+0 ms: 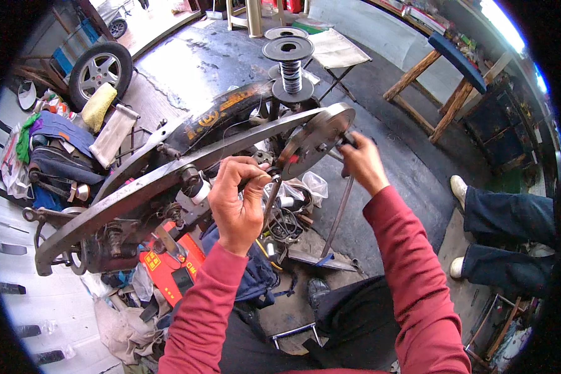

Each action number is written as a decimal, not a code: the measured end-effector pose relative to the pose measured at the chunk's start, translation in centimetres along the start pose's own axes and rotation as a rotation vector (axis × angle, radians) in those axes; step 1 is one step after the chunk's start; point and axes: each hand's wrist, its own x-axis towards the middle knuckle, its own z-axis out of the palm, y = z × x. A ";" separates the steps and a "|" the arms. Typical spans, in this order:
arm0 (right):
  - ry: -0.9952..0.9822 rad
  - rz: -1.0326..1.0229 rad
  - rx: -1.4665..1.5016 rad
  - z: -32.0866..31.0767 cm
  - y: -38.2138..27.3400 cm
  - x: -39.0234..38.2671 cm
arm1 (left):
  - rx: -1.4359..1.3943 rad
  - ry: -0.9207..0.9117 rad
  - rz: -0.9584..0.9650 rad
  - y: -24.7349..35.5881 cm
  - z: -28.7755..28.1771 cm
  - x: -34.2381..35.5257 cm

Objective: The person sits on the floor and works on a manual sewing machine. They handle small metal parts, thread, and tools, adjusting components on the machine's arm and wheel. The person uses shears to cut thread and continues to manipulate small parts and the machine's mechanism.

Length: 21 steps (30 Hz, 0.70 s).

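Both curl closed: left hand (pixel 235 206) beside wheel (pixel 308 149), right hand (pixel 363 163) gripping handle (pixel 348 139).

Up at ten o'clock, a spoked car wheel (pixel 100 71), with a yellow cloth (pixel 98 107) just in front! Round to one, a cream-seated folding stool (pixel 340 48); at two, a blue-topped wooden stool (pixel 456 61); three, a bystander's dark-trousered legs (pixel 508 215); and eight, a red package (pixel 160 269).
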 end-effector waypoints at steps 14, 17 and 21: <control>-0.121 -0.204 0.348 -2.2 -7.8 -2.6 | -0.002 0.005 -0.013 0.0 0.0 -0.1; -0.027 -0.050 0.062 -0.8 -4.0 -1.0 | -0.005 0.001 -0.003 0.1 0.0 0.0; -0.279 -0.002 -0.383 3.2 -0.7 -3.0 | 0.024 0.002 0.018 0.2 0.0 0.2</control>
